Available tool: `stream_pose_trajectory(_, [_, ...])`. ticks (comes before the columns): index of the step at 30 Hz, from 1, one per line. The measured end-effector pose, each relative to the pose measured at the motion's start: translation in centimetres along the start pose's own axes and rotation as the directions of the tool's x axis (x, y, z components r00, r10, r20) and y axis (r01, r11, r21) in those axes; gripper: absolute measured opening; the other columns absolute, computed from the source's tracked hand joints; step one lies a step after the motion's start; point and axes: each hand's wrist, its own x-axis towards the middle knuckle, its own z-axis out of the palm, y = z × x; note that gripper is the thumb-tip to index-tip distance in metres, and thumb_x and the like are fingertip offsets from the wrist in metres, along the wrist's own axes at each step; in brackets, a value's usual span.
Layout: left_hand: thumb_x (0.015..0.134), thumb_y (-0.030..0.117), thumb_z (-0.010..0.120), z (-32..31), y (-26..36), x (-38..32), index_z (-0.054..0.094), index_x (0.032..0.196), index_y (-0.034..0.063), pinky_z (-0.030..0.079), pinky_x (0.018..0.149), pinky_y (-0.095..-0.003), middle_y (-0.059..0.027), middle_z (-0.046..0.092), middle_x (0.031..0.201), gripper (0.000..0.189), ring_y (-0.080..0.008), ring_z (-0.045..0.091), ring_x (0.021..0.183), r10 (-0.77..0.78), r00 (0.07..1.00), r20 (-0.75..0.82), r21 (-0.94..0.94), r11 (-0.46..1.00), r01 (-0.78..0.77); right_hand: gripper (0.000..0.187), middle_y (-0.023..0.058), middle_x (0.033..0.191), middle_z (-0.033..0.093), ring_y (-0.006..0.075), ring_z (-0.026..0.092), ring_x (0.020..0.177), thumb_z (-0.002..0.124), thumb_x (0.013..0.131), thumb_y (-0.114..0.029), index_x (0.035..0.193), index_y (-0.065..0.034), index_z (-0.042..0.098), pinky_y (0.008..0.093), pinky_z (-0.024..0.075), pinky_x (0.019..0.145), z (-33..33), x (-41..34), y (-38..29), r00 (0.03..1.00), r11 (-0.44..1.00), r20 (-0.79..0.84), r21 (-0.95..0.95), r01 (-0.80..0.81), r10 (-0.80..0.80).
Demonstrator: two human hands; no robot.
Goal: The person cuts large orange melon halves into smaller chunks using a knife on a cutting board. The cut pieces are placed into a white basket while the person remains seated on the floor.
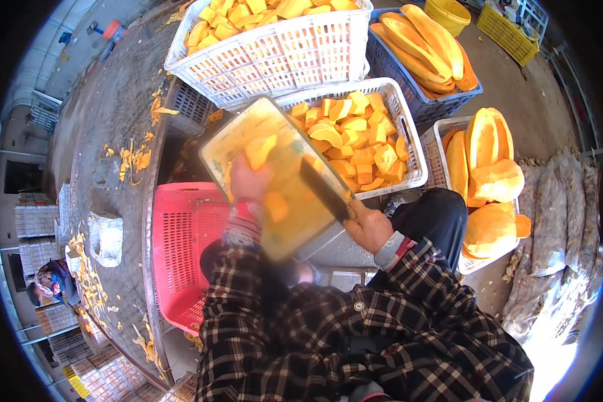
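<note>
My right hand is closed around the handle of a knife, whose broad blade lies over a cutting board. My left hand, blurred, is over the board's left part, at a piece of orange squash; whether the fingers grip it is unclear. Another squash piece lies on the board below that hand. The board is tilted across my lap, its upper right edge beside a white plastic crate of cut squash chunks.
A red plastic basket stands left of my legs. Beyond the board is a taller white crate of chunks. Peeled squash halves fill a blue crate and a white crate on the right. Peelings litter a ledge; a person is far left.
</note>
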Motion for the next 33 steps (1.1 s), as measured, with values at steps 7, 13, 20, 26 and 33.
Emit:
stream_pose_trajectory(7, [0.077, 0.04, 0.082, 4.7, 3.2, -6.3, 0.065, 0.127, 0.0003, 0.052, 0.095, -0.0502, -0.0233, 0.07, 0.118, 0.066, -0.039, 0.067, 0.11, 0.092, 0.959, 0.269, 0.433, 0.878, -0.206, 0.034, 0.0279, 0.079, 0.068, 0.0472, 0.068, 0.077, 0.064, 0.091, -0.022, 0.118, -0.0031, 0.058, 0.0558, 0.0531, 0.068, -2.1, 0.2, 0.4, 0.979, 0.999, -0.2, -0.026, 0.023, -0.028])
stream_pose_trajectory(13, [0.08, 0.038, 0.08, 0.3, 1.7, -8.2, 0.068, 0.125, 0.0089, 0.045, 0.101, -0.0492, -0.0149, 0.07, 0.122, 0.056, -0.0352, 0.063, 0.117, 0.033, 0.98, 0.195, 0.341, 0.935, -0.099, 0.037, 0.026, 0.083, 0.069, 0.0458, 0.069, 0.076, 0.067, 0.093, -0.019, 0.125, -0.0029, 0.058, 0.0522, 0.0542, 0.065, -2.6, -1.1, -3.3, 0.977, 0.991, -0.189, 0.072, 0.114, -0.099])
stream_pose_trajectory(20, [0.081, 0.029, 0.079, 1.7, 2.2, -8.6, 0.066, 0.127, 0.0107, 0.042, 0.102, -0.0474, -0.0118, 0.067, 0.128, 0.051, -0.0321, 0.061, 0.116, 0.202, 0.903, 0.379, 0.313, 0.891, -0.33, 0.024, 0.0304, 0.089, 0.068, 0.0513, 0.066, 0.082, 0.058, 0.094, -0.022, 0.107, -0.0028, 0.053, 0.0612, 0.0516, 0.073, 3.1, 2.4, -3.7, 1.0, 0.968, 0.0, -0.249, 0.019, -0.019])
stream_pose_trajectory(26, [0.082, 0.022, 0.077, 3.4, 2.5, -7.8, 0.066, 0.127, 0.0087, 0.044, 0.101, -0.0469, -0.0129, 0.067, 0.127, 0.048, -0.0338, 0.062, 0.117, 0.257, 0.897, 0.359, 0.257, 0.897, -0.36, 0.022, 0.0282, 0.082, 0.068, 0.0489, 0.069, 0.08, 0.063, 0.093, -0.019, 0.106, -0.0032, 0.055, 0.0565, 0.0541, 0.071, 3.3, 3.2, -0.5, 0.992, 0.98, -0.122, -0.197, 0.017, -0.042])
stream_pose_trajectory(33, [0.087, 0.021, 0.073, 10.2, 5.8, 0.6, 0.067, 0.125, 0.0105, 0.053, 0.093, -0.0477, -0.0167, 0.067, 0.125, 0.04, -0.04, 0.064, 0.11, 0.432, 0.831, 0.351, -0.053, 0.895, -0.443, 0.035, 0.003, 0.072, 0.061, 0.012, 0.055, 0.054, 0.069, 0.099, -0.014, 0.13, -0.0019, 0.058, 0.0294, 0.047, 0.049, -3.5, 3.9, -0.8, 0.828, 0.943, -0.522, 0.331, -0.023, 0.203])
